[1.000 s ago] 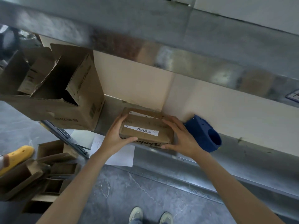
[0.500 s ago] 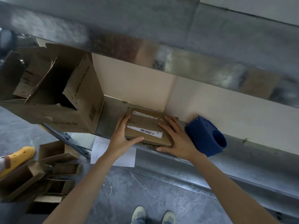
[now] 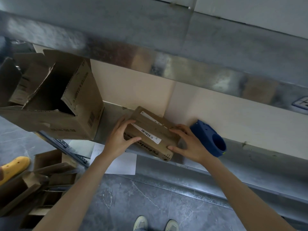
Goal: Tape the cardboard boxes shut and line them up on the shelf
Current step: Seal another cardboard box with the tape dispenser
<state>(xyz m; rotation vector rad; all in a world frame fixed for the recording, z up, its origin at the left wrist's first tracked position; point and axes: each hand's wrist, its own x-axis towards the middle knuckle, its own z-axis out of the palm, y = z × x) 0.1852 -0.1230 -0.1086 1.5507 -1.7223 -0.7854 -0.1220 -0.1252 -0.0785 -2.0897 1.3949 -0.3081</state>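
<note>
Small cardboard box point(image 3: 150, 132): looking closed, resting on shelf point(image 3: 208, 165); you are clasping both ends, left grip point(image 3: 119, 139) and right grip point(image 3: 191, 145) curling round it. Large box point(image 3: 55, 104) gaping, awaiting tape.

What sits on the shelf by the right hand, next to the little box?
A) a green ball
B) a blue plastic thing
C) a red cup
B: a blue plastic part sits on the shelf just past the right hand holding the small box.

Small box point(image 3: 150, 130) on shelf point(image 3: 113, 117), between left hand point(image 3: 119, 139) and right hand point(image 3: 190, 144); big box point(image 3: 80, 104) left of left hand, plastic part point(image 3: 208, 139) just right of right hand.
</note>
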